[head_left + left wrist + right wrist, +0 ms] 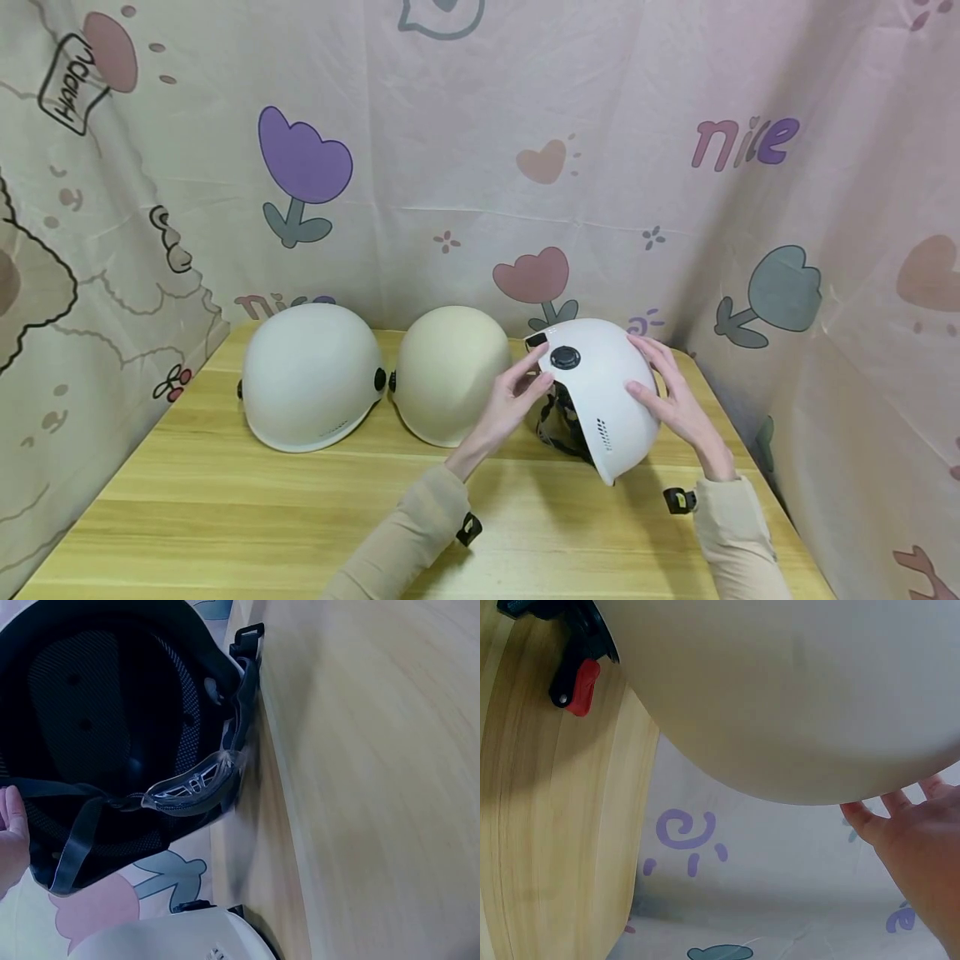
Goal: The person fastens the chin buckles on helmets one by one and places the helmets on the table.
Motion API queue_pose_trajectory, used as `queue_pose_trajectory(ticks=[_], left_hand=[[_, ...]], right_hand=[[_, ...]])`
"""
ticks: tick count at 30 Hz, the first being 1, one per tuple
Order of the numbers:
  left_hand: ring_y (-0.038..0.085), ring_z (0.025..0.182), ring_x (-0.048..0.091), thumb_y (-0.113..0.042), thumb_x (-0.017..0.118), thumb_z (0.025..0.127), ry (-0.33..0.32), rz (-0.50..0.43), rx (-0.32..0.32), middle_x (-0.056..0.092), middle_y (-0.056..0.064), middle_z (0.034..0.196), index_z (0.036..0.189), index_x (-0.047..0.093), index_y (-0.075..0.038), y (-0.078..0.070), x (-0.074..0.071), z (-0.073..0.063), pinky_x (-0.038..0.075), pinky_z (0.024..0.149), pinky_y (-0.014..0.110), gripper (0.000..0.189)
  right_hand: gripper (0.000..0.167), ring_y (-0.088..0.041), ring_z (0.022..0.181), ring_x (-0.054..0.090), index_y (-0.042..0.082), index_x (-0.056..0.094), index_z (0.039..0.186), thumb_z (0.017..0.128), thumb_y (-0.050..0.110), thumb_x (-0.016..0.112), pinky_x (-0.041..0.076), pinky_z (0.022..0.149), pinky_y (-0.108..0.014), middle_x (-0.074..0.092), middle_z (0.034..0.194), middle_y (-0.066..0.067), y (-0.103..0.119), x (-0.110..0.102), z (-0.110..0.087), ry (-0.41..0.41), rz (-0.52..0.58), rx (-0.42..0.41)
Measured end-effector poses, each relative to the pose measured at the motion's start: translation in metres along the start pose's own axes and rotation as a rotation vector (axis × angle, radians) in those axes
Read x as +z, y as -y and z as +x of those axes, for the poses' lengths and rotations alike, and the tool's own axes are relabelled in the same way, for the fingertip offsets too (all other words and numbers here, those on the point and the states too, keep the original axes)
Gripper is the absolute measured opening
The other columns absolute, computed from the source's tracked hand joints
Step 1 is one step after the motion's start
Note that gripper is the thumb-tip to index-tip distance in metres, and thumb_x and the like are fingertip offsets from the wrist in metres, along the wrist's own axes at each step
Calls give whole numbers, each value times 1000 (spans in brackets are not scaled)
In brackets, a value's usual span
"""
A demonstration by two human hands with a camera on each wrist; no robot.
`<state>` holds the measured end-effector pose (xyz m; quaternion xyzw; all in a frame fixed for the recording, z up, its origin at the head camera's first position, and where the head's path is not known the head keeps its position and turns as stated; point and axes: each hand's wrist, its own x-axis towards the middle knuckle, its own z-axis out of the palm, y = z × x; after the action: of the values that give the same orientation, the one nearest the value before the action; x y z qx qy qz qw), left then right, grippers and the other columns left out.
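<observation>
A white helmet (611, 375) is held tilted between both hands at the right of the table, its opening turned to the left. My left hand (513, 400) pinches its rim beside a round black knob (566, 357). My right hand (678, 408) grips the outside of the shell, with fingers and thumb spread. In the left wrist view, the dark padded lining (79, 697) and black straps (79, 844) show inside. A red buckle piece (583, 688) hangs below the rim in the right wrist view. The fingertips behind the shell are partly hidden.
A cream helmet (450, 375) stands just left of the held one. Farther left is another white helmet (311, 375). All are on a wooden table (247, 517), with a printed cloth (442, 142) hanging behind it and along both sides.
</observation>
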<state>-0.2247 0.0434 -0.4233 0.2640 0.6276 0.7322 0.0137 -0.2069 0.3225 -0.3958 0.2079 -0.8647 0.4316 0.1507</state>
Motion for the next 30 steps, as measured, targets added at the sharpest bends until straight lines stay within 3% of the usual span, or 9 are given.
queue_pose_trajectory(ticks=[3,6,11,15,22,25,30], left_hand=[[52,109,60,-11,56,103,-2,3,0,60,30,121,156,36,-10,-1,1,1,55,98,27,57],[47,117,61,-12,54,104,-11,27,-14,60,29,130,157,33,-8,-2,2,2,52,106,37,57],[37,131,55,-17,51,106,8,25,-53,55,24,143,156,34,-5,-5,4,3,44,115,41,54],[38,134,53,-16,48,107,29,-14,-64,51,24,147,155,33,-2,-7,5,3,45,114,37,53],[38,143,44,-15,44,108,76,-34,-48,43,26,154,155,32,1,-9,3,1,44,114,35,51],[34,147,40,-17,44,108,104,-21,-53,40,21,158,157,32,-4,-9,2,1,42,116,37,51],[28,148,39,-19,45,108,119,41,-31,44,14,158,157,37,-13,-10,3,1,38,120,44,50]], right_hand=[[67,2,133,30,10,39,154,91,4,60,29,102,-80,28,159,-20,1,0,0,-6,5,-10],[67,6,131,29,10,39,154,91,4,59,30,101,-82,28,158,-20,1,0,0,-12,3,-17],[65,7,132,29,9,40,154,92,4,57,33,99,-80,28,158,-20,1,1,1,-22,-1,-26],[64,7,132,28,9,40,154,92,4,56,35,98,-79,28,159,-19,1,1,1,-22,1,-26],[63,8,134,25,8,42,152,92,4,57,28,102,-80,28,158,-24,2,1,3,-31,-2,-34],[62,7,135,25,7,44,151,91,2,58,27,103,-77,29,157,-23,4,1,3,-40,-8,-51],[60,5,135,27,7,47,149,90,1,59,29,105,-62,32,157,-18,4,1,4,-61,-20,-59]])
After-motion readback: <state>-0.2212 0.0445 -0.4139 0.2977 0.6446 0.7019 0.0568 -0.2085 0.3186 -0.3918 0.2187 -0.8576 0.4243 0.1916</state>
